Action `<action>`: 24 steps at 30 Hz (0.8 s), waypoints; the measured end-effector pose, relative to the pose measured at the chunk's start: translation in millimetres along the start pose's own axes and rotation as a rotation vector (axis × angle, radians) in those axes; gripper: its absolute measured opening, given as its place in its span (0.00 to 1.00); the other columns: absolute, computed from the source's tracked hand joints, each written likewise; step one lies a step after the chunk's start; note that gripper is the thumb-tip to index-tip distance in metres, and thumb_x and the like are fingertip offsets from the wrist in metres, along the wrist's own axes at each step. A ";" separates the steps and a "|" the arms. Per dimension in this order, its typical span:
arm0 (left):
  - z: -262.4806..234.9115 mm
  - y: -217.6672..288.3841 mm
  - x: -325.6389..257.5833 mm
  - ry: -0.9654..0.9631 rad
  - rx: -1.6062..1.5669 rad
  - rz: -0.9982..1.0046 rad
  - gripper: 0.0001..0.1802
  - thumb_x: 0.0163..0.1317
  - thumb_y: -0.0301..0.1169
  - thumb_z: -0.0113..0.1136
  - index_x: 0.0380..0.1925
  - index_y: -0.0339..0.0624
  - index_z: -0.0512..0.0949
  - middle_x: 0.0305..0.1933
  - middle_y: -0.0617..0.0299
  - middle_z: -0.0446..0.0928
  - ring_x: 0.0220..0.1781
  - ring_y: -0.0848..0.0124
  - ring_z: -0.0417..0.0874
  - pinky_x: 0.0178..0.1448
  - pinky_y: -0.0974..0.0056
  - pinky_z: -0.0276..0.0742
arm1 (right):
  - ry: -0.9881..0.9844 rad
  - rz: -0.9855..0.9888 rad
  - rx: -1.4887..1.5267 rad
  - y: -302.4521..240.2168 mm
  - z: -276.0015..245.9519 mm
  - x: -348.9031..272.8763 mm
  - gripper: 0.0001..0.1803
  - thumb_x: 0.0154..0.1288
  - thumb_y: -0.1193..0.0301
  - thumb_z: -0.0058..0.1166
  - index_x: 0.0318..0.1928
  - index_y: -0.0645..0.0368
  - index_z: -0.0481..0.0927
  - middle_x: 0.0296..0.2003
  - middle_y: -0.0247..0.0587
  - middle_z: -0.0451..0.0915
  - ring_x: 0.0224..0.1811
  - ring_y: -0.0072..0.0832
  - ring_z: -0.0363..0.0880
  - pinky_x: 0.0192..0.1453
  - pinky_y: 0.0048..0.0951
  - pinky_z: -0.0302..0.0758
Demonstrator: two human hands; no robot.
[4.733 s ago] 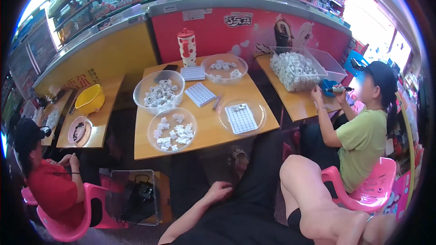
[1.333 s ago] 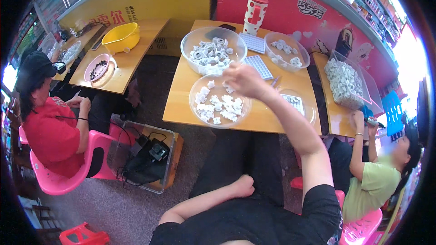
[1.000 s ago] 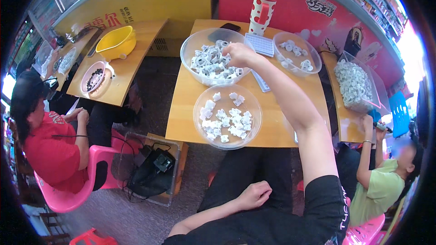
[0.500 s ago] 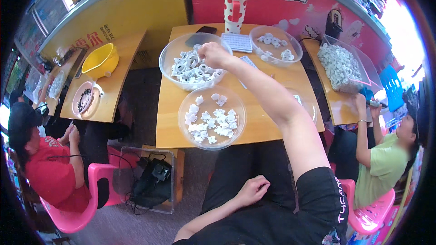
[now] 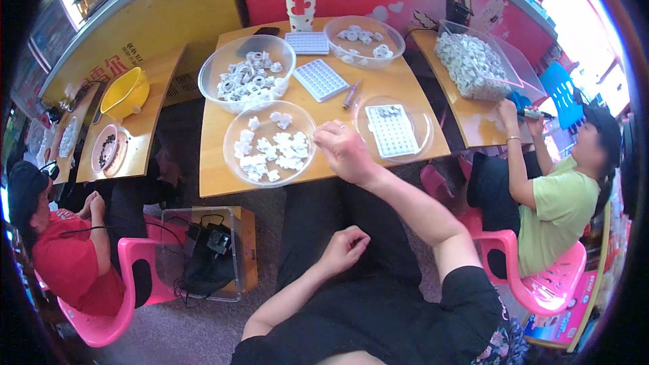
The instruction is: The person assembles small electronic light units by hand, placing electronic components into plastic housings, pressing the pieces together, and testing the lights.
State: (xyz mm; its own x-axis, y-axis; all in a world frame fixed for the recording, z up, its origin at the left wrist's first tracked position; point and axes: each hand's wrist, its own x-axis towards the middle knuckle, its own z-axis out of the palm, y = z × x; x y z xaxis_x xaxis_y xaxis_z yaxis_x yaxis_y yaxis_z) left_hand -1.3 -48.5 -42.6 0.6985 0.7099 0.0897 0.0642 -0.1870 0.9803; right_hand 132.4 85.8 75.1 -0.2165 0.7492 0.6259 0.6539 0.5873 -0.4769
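My right hand (image 5: pixel 343 152) hangs over the table's near edge, just right of a shallow clear dish (image 5: pixel 230 168) of small white plastic pieces (image 5: pixel 292 150). Its fingers are pinched together; anything between them is hidden. My left hand (image 5: pixel 343 250) rests over my lap with fingers curled, its contents out of sight. Behind the dish stands a large clear bowl (image 5: pixel 204 84) of white ring-like parts (image 5: pixel 249 82). To the right of my right hand, a round clear tray (image 5: pixel 427 132) holds a white gridded plate (image 5: pixel 392 134) with small parts along its far end.
Two more gridded plates (image 5: pixel 321 80), a pen (image 5: pixel 351 94), a bowl of white rings (image 5: pixel 331 26) and a spotted tumbler (image 5: pixel 299 0) stand farther back. People sit at both sides: one in a red shirt (image 5: pixel 81 260), one in green (image 5: pixel 558 216).
My right hand has come out of the large bowl, moving back toward me beside the shallow dish. My left hand stays over my lap. The whole view has shifted.
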 end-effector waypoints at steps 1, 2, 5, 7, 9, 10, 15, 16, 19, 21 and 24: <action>0.6 -1.0 0.2 0.006 0.004 0.003 0.06 0.61 0.27 0.59 0.32 0.33 0.79 0.30 0.55 0.76 0.32 0.67 0.79 0.34 0.65 0.74 | 0.073 -0.051 -0.095 -2.3 2.6 -3.9 0.06 0.51 0.85 0.56 0.31 0.64 0.78 0.31 0.45 0.80 0.37 0.43 0.77 0.42 0.36 0.73; 1.2 -1.3 0.8 0.007 0.005 -0.009 0.07 0.62 0.27 0.58 0.32 0.33 0.79 0.30 0.56 0.77 0.32 0.68 0.79 0.35 0.65 0.74 | 0.078 -0.050 -0.092 -2.0 6.2 -6.2 0.06 0.51 0.85 0.56 0.31 0.64 0.78 0.31 0.45 0.80 0.37 0.43 0.77 0.42 0.36 0.73; 1.4 8.7 3.4 -0.004 0.067 -0.028 0.07 0.62 0.28 0.58 0.32 0.33 0.79 0.30 0.57 0.77 0.30 0.70 0.79 0.34 0.65 0.73 | 0.238 0.002 -0.034 11.3 15.0 -6.1 0.08 0.51 0.85 0.57 0.33 0.64 0.78 0.33 0.47 0.81 0.38 0.43 0.79 0.42 0.36 0.75; 2.6 8.3 -0.3 0.013 0.072 -0.033 0.07 0.62 0.28 0.58 0.32 0.33 0.79 0.29 0.56 0.77 0.30 0.70 0.79 0.34 0.65 0.73 | 0.288 0.034 0.006 12.7 18.1 -3.9 0.09 0.51 0.85 0.57 0.35 0.64 0.78 0.33 0.47 0.81 0.39 0.43 0.80 0.42 0.36 0.75; 3.2 6.2 -2.3 0.033 0.070 -0.041 0.08 0.62 0.28 0.58 0.32 0.33 0.79 0.29 0.56 0.77 0.30 0.70 0.79 0.33 0.65 0.73 | 0.306 0.071 0.004 17.1 15.4 -1.4 0.12 0.52 0.85 0.57 0.38 0.63 0.79 0.34 0.48 0.81 0.40 0.44 0.80 0.43 0.37 0.76; 3.3 5.1 -2.6 0.034 0.077 -0.022 0.08 0.62 0.28 0.58 0.32 0.33 0.79 0.29 0.56 0.77 0.30 0.70 0.79 0.33 0.65 0.73 | 0.303 0.064 0.014 17.3 13.5 -4.4 0.12 0.52 0.85 0.57 0.38 0.63 0.79 0.34 0.48 0.81 0.40 0.44 0.80 0.43 0.37 0.76; 3.2 5.6 -2.7 0.033 0.099 -0.040 0.08 0.62 0.28 0.58 0.32 0.33 0.79 0.29 0.55 0.78 0.31 0.69 0.80 0.34 0.65 0.74 | 0.189 0.124 -0.069 25.1 15.0 -31.3 0.18 0.51 0.85 0.56 0.45 0.61 0.79 0.38 0.49 0.81 0.42 0.45 0.80 0.47 0.37 0.77; 3.2 4.7 -2.7 0.041 0.102 -0.017 0.08 0.61 0.28 0.58 0.32 0.33 0.79 0.29 0.55 0.78 0.31 0.69 0.80 0.34 0.65 0.75 | 0.118 0.091 -0.143 26.1 16.0 -35.7 0.20 0.51 0.84 0.56 0.47 0.61 0.78 0.38 0.49 0.81 0.43 0.45 0.80 0.48 0.38 0.77; 2.7 3.8 -1.6 0.045 0.103 0.006 0.07 0.61 0.28 0.58 0.33 0.33 0.79 0.29 0.55 0.78 0.31 0.67 0.80 0.35 0.64 0.75 | 0.042 0.093 -0.136 20.1 12.5 -39.2 0.21 0.52 0.83 0.56 0.50 0.60 0.77 0.44 0.51 0.80 0.49 0.46 0.78 0.54 0.41 0.74; 1.9 3.8 -1.8 0.041 0.102 0.008 0.07 0.60 0.27 0.58 0.33 0.33 0.79 0.30 0.55 0.78 0.31 0.67 0.81 0.35 0.64 0.75 | 0.039 0.118 -0.154 10.0 4.0 -38.7 0.22 0.52 0.82 0.57 0.50 0.61 0.76 0.47 0.52 0.78 0.52 0.47 0.76 0.55 0.42 0.72; 0.9 5.0 -2.6 0.050 0.055 0.004 0.08 0.60 0.28 0.58 0.33 0.33 0.79 0.30 0.54 0.78 0.31 0.66 0.81 0.35 0.63 0.75 | 0.062 0.156 -0.203 -0.6 -5.4 -46.1 0.22 0.52 0.79 0.60 0.51 0.61 0.76 0.50 0.53 0.75 0.55 0.49 0.73 0.57 0.43 0.71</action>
State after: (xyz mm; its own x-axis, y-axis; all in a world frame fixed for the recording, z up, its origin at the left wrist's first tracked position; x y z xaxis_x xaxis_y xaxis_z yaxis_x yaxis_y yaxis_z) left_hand -2.2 -51.9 -38.1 0.6626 0.7418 0.1036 0.1011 -0.2257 0.9689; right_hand 145.9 49.3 49.9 -0.0614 0.8020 0.5942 0.8093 0.3884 -0.4406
